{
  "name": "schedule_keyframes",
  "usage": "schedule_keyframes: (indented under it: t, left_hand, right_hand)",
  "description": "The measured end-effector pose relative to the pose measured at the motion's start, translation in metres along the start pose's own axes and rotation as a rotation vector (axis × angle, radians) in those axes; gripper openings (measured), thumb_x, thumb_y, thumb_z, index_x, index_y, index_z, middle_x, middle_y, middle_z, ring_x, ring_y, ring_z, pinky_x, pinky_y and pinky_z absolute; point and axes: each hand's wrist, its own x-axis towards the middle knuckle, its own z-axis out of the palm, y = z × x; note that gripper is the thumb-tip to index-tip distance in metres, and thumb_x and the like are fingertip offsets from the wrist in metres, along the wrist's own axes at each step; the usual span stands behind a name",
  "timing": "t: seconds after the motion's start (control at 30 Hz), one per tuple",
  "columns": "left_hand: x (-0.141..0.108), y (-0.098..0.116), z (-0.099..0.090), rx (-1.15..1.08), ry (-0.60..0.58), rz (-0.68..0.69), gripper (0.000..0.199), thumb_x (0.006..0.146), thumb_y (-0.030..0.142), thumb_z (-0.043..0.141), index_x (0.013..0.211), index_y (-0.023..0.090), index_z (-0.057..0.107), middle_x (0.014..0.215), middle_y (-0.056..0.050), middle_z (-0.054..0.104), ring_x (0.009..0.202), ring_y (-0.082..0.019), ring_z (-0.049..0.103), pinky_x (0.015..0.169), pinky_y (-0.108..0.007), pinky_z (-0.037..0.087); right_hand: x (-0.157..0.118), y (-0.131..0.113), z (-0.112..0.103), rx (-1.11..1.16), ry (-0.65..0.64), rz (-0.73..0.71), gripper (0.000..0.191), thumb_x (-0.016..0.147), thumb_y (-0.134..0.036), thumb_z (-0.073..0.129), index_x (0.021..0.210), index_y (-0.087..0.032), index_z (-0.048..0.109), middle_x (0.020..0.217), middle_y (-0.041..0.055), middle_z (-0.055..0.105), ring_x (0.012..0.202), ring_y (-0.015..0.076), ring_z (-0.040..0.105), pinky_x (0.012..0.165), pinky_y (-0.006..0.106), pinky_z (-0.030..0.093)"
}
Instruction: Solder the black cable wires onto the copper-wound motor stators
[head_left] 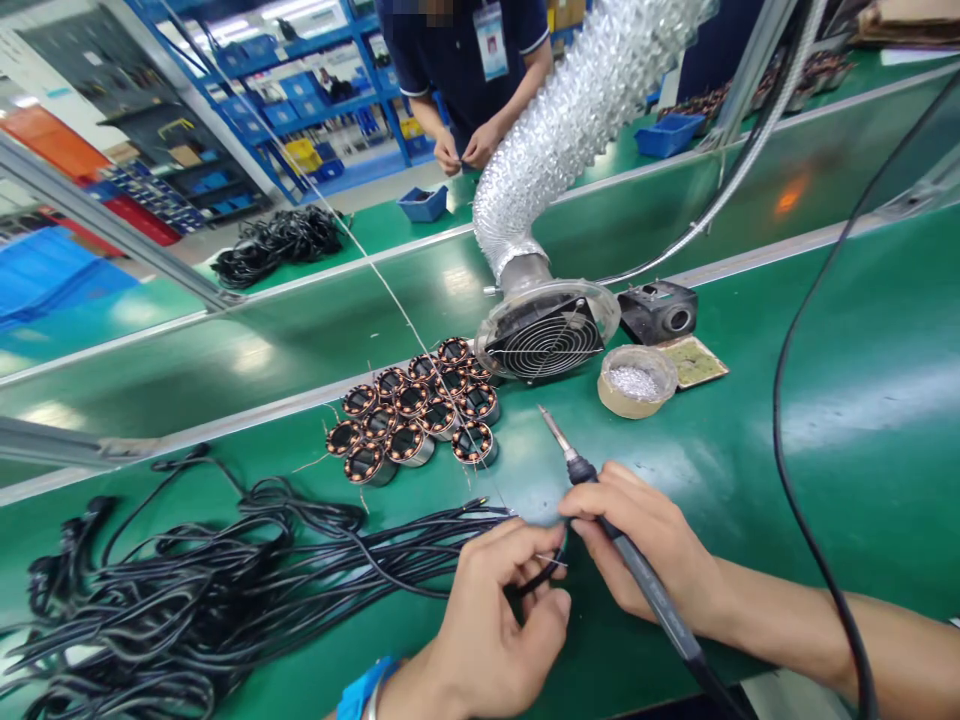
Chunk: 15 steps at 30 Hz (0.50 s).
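My right hand [660, 540] is wrapped round a soldering iron [652, 585], whose metal tip points up and away over the green bench. Between the fingers of my left hand [499, 610] is the end of a black power cord [541, 578], with thin bare wire ends sticking out. The fingertips of my right hand come close to that cord end; whether they touch it I cannot tell. To the left lies a large tangle of black power cords [187, 590]. Beyond my hands stand several motor stators [409, 440] with copper windings, grouped together, thin leads sticking out.
A fume fan [551, 340] on a silver duct [517, 195] stands behind the stators. Right of it are a round tub [626, 400], a sponge tray [701, 362] and a black holder [660, 310]. A thin wire [382, 280] hangs down. Across the divider a person [472, 90] works.
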Motion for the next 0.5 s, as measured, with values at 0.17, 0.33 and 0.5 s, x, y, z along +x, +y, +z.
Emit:
schedule_keyframes:
  t: [0.17, 0.33, 0.5]
  left_hand:
    - [0.01, 0.014, -0.025, 0.271, -0.124, 0.079, 0.032, 0.078, 0.007, 0.053, 0.104, 0.017, 0.07, 0.081, -0.005, 0.068, 0.071, -0.017, 0.065, 0.067, -0.026, 0.052]
    - [0.04, 0.006, -0.068, 0.964, 0.227, 0.004, 0.029, 0.087, 0.025, 0.055, 0.11, 0.016, 0.07, 0.082, -0.007, 0.07, 0.07, -0.021, 0.065, 0.067, -0.03, 0.049]
    - [0.054, -0.006, -0.074, 1.09, 0.043, -0.021, 0.027, 0.09, 0.025, 0.053, 0.111, 0.021, 0.07, 0.104, -0.006, 0.072, 0.091, -0.025, 0.067, 0.076, -0.032, 0.049]
  right_hand:
    - [-0.001, 0.008, -0.009, -0.026, -0.035, -0.047, 0.028, 0.084, -0.005, 0.054, 0.11, -0.018, 0.055, 0.082, 0.0042, 0.061, 0.071, 0.0174, 0.048, 0.065, 0.031, 0.042]
    - [-0.007, 0.015, -0.023, -0.049, -0.072, 0.001, 0.039, 0.081, -0.02, 0.063, 0.118, -0.015, 0.052, 0.11, 0.0136, 0.064, 0.087, 0.0225, 0.059, 0.079, 0.039, 0.05]
    - [-0.012, 0.012, -0.026, 0.12, -0.131, 0.004, 0.039, 0.081, -0.018, 0.058, 0.119, -0.017, 0.05, 0.108, 0.011, 0.066, 0.068, 0.0137, 0.06, 0.064, 0.028, 0.054]
